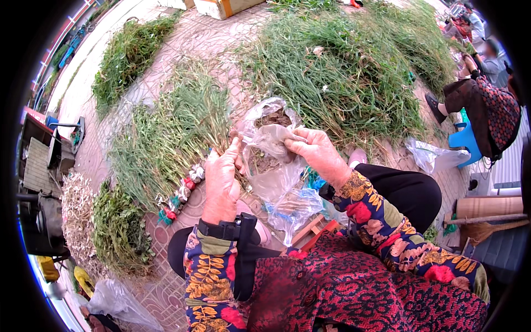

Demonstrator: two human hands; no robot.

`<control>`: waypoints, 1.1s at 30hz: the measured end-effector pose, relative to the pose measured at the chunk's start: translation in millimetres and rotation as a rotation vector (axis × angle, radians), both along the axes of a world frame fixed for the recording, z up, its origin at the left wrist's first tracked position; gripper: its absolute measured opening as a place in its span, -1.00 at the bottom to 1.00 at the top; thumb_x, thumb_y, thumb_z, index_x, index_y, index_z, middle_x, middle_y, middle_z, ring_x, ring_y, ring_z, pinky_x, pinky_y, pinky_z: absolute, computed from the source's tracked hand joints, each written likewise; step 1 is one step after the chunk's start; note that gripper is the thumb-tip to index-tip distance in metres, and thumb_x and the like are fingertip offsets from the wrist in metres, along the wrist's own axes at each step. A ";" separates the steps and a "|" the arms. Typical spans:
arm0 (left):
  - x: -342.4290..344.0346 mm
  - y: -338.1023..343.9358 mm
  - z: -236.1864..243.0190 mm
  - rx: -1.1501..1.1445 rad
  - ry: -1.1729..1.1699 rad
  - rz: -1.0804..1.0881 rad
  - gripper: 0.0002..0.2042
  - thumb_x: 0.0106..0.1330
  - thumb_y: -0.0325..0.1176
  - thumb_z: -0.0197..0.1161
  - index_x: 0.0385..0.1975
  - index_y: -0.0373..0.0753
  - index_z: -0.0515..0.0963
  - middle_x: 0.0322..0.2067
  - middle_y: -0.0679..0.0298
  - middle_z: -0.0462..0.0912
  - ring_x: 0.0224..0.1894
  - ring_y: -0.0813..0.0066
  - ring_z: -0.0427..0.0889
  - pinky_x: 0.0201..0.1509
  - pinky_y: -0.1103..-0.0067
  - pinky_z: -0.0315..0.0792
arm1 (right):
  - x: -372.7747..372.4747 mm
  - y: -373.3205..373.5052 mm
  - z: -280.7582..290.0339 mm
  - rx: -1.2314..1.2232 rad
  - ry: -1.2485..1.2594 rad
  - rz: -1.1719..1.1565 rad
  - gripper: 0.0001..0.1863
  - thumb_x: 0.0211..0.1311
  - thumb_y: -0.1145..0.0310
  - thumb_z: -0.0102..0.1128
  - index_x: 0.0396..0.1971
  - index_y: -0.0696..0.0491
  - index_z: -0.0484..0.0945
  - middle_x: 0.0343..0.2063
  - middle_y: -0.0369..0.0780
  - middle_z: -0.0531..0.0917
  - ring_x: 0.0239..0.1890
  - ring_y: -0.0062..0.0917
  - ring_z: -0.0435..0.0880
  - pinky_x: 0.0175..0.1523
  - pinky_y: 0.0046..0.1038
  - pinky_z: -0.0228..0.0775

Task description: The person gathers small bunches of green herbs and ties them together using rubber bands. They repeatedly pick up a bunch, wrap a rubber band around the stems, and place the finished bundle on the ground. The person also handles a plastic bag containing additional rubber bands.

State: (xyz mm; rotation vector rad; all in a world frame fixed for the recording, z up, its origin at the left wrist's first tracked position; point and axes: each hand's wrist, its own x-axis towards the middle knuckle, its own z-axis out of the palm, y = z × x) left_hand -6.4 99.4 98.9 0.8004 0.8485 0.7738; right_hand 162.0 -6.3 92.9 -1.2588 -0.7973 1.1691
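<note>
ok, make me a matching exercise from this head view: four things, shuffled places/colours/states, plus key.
Things:
1. Left hand
2. Right hand
3. Wrist strap
4. Largest green heap

Descriptions:
A. Black
B. Pinching thin clear plastic
C. On the paving, beyond the right hand
D. Gripping a bunch of green stems

Pairs: 1-D, 2-B, 3-A, 4-C

This is outdoors, as patterned paving tiles [166, 283] beneath plant heaps [343, 83] show.
</note>
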 end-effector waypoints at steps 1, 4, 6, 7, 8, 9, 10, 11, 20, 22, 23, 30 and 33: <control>-1.1 2.1 -2.0 -0.056 0.010 -0.039 -0.85 0.19 -0.41 0.18 -0.27 -0.23 0.42 -0.57 0.45 0.44 -0.69 0.73 0.24 -0.65 0.73 0.14 | -0.7 0.4 0.8 -0.002 -0.035 0.012 -0.85 0.18 0.44 0.05 -0.35 0.20 0.52 -0.54 -0.36 0.56 -0.53 -0.75 0.47 -0.38 -0.67 0.33; -0.1 -1.6 6.7 -0.082 0.035 -0.276 -0.84 0.19 -0.41 0.19 -0.27 -0.23 0.42 -0.60 0.46 0.41 -0.73 0.73 0.21 -0.68 0.73 0.11 | -1.3 1.4 0.8 -0.004 -0.139 0.022 -0.85 0.17 0.43 0.06 -0.41 0.21 0.52 -0.59 -0.36 0.54 -0.56 -0.75 0.45 -0.42 -0.66 0.31; 1.0 -3.6 9.9 -0.100 0.065 -0.322 -0.86 0.15 -0.46 0.20 -0.31 -0.26 0.45 -0.64 0.48 0.39 -0.74 0.75 0.20 -0.71 0.74 0.08 | 0.4 1.1 1.4 -0.018 -0.163 0.009 -0.85 0.17 0.42 0.07 -0.43 0.21 0.53 -0.60 -0.36 0.53 -0.57 -0.75 0.43 -0.44 -0.66 0.29; -0.5 -3.5 10.5 -0.098 0.077 -0.344 -0.85 0.14 -0.48 0.20 -0.29 -0.28 0.46 -0.64 0.48 0.40 -0.74 0.76 0.20 -0.71 0.75 0.06 | 2.6 0.1 3.5 -0.033 -0.153 -0.005 -0.84 0.17 0.41 0.07 -0.43 0.21 0.53 -0.60 -0.37 0.53 -0.57 -0.76 0.42 -0.44 -0.66 0.28; -1.7 -3.3 11.5 -0.097 0.090 -0.366 -0.83 0.12 -0.50 0.21 -0.28 -0.29 0.47 -0.65 0.48 0.40 -0.74 0.78 0.20 -0.72 0.76 0.05 | 5.4 -1.1 4.9 -0.047 -0.143 -0.018 -0.83 0.17 0.40 0.08 -0.43 0.21 0.53 -0.60 -0.37 0.53 -0.57 -0.76 0.41 -0.44 -0.66 0.28; -2.0 -2.0 14.0 -0.095 0.100 -0.362 -0.90 0.12 -0.50 0.20 -0.37 -0.27 0.47 -0.68 0.48 0.36 -0.73 0.74 0.20 -0.70 0.75 0.08 | 9.8 -2.1 5.7 -0.059 -0.083 -0.008 -0.83 0.17 0.39 0.08 -0.43 0.20 0.53 -0.59 -0.39 0.53 -0.55 -0.78 0.41 -0.42 -0.67 0.28; -3.1 -0.8 14.0 -0.083 0.103 -0.389 -0.89 0.13 -0.50 0.19 -0.36 -0.28 0.47 -0.67 0.47 0.37 -0.73 0.74 0.20 -0.70 0.75 0.07 | 12.7 -3.4 8.1 -0.064 -0.064 -0.021 -0.83 0.17 0.38 0.08 -0.42 0.19 0.53 -0.58 -0.40 0.53 -0.54 -0.78 0.41 -0.41 -0.68 0.27; -4.3 0.7 13.8 -0.071 0.106 -0.416 -0.89 0.14 -0.50 0.19 -0.35 -0.30 0.46 -0.65 0.46 0.37 -0.73 0.74 0.20 -0.70 0.75 0.07 | 15.0 -4.8 11.9 -0.069 -0.044 -0.034 -0.83 0.17 0.37 0.08 -0.42 0.18 0.54 -0.57 -0.40 0.54 -0.53 -0.79 0.42 -0.40 -0.68 0.27; -4.0 0.2 14.7 -0.138 -0.051 -0.328 -0.86 0.26 -0.42 0.08 -0.25 -0.33 0.41 -0.49 0.33 0.50 -0.71 0.77 0.15 -0.70 0.76 0.06 | 26.3 -7.3 19.8 -0.045 -0.027 -0.101 -0.84 0.19 0.35 0.07 -0.40 0.13 0.53 -0.53 -0.45 0.53 -0.51 -0.84 0.39 -0.40 -0.74 0.23; -0.9 -3.3 15.2 -0.164 -0.075 -0.352 -0.87 0.27 -0.42 0.07 -0.26 -0.31 0.41 -0.49 0.32 0.50 -0.71 0.76 0.15 -0.69 0.76 0.06 | 24.5 -6.4 17.2 -0.052 -0.101 -0.107 -0.84 0.19 0.37 0.06 -0.44 0.15 0.53 -0.57 -0.45 0.51 -0.53 -0.83 0.37 -0.42 -0.72 0.23; -1.8 -2.7 14.9 -0.181 -0.088 -0.394 -0.86 0.24 -0.40 0.12 -0.30 -0.29 0.39 -0.54 0.34 0.48 -0.73 0.75 0.14 -0.70 0.75 0.06 | 22.5 -5.0 16.9 -0.047 -0.149 -0.111 -0.83 0.19 0.37 0.06 -0.45 0.15 0.53 -0.58 -0.45 0.50 -0.53 -0.83 0.37 -0.43 -0.72 0.23; 2.9 -10.9 14.3 -0.114 0.126 -0.399 -0.82 0.09 -0.48 0.24 -0.34 -0.27 0.42 -0.63 0.46 0.40 -0.78 0.79 0.15 -0.74 0.76 -0.05 | 15.0 -3.9 10.2 -0.058 -0.111 -0.071 -0.85 0.19 0.37 0.05 -0.43 0.15 0.52 -0.57 -0.44 0.51 -0.53 -0.83 0.39 -0.43 -0.73 0.23; -0.5 -8.8 11.0 -0.132 0.092 -0.397 -0.82 0.08 -0.49 0.24 -0.33 -0.26 0.43 -0.62 0.46 0.42 -0.78 0.79 0.14 -0.74 0.76 -0.05 | 24.3 -8.5 11.0 -0.078 0.089 0.017 -0.85 0.20 0.41 0.02 -0.34 0.17 0.50 -0.43 -0.37 0.59 -0.44 -0.78 0.52 -0.30 -0.74 0.34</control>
